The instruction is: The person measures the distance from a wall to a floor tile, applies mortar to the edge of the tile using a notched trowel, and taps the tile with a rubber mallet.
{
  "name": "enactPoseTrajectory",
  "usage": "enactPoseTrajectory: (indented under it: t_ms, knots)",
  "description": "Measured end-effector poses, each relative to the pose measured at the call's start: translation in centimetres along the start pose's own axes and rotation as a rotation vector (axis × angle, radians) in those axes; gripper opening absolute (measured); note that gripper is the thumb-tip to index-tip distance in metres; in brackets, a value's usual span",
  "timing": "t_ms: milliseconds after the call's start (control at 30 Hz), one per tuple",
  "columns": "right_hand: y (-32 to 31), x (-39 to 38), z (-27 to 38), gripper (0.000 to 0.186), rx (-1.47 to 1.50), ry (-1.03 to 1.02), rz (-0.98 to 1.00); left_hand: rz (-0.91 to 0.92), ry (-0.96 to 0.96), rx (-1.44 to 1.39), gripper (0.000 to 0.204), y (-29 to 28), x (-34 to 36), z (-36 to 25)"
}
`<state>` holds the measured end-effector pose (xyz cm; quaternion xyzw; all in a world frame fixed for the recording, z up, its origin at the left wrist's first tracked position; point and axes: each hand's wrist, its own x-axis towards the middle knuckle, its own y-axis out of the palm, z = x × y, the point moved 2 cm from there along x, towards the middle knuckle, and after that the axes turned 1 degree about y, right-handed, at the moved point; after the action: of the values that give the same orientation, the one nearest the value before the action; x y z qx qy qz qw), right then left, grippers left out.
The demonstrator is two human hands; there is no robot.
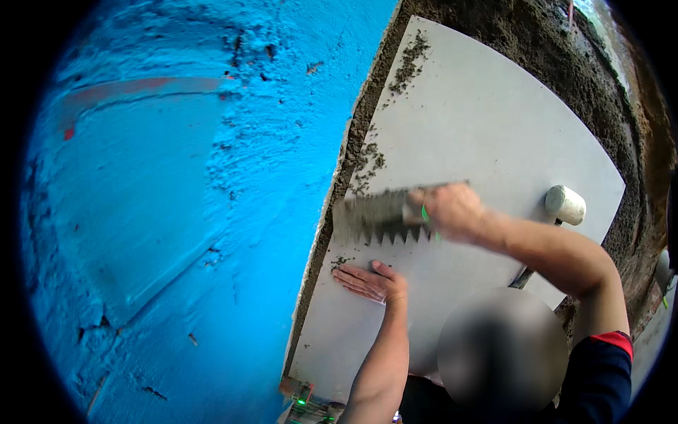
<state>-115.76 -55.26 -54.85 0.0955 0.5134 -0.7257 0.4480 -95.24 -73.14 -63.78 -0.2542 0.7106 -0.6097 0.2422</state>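
Note:
My right hand [455, 212] is closed round the handle of a notched trowel [378, 217], a mortar-smeared blade with teeth along its near edge. Trowel and hand are somewhat blurred by motion. The blade is over the left side of a large pale tile [487, 127], close to the blue wall. Just nearer, my left hand [371, 280] lies flat on the tile, fingers stretched towards the wall. Dark mortar crumbs [409, 63] are scattered along the tile's left edge. A white-headed mallet [566, 205] rests on the tile at the right, its handle partly hidden by my right forearm.
A rough blue wall [176, 198] rises at the left, with a narrow mortar-filled gap [353, 152] between it and the tile. Dark mortar [487, 28] borders the tile's far and right sides. A small device with green lights [302, 397] stands at the near left corner.

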Motion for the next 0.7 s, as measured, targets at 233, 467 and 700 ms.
enactPoseTrajectory:
  t_ms: [233,467,700]
  knots:
    - [-8.1,-0.4,-7.7,0.029,-0.181,0.094,-0.182,-0.021,-0.009,0.022,0.079,-0.2,0.0,0.1]
    - [-8.7,-4.8,-11.3,0.027,-0.013,0.294,-0.414,-0.02,0.004,0.032,0.079,-0.2,0.0,-0.1]
    - [-10.3,-8.2,-10.9,0.025,0.119,0.42,-0.479,-0.004,-0.001,0.051,0.079,-0.4,0.1,0.5]
